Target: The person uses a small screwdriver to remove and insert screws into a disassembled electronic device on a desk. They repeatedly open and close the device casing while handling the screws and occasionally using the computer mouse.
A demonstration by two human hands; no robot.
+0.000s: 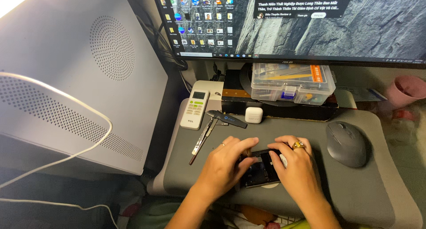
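Observation:
A dark smartphone [262,170] lies on the grey desk mat [355,198], its glossy face up. My left hand [227,163] grips its left edge, thumb stretched toward the top, a ring on one finger. My right hand [298,167] curls over its right side and top corner, with a gold ring showing. Both hands hide most of the phone's edges, and I cannot make out what the fingertips are pressing.
A grey mouse [346,143] sits right of my hands. Tweezers and slim tools [203,138], a white remote [195,109] and a small white earbud case [254,115] lie behind them. Beyond stand a clear parts box [293,83], monitor [310,20], grey computer case [75,78] and pink cup [406,90].

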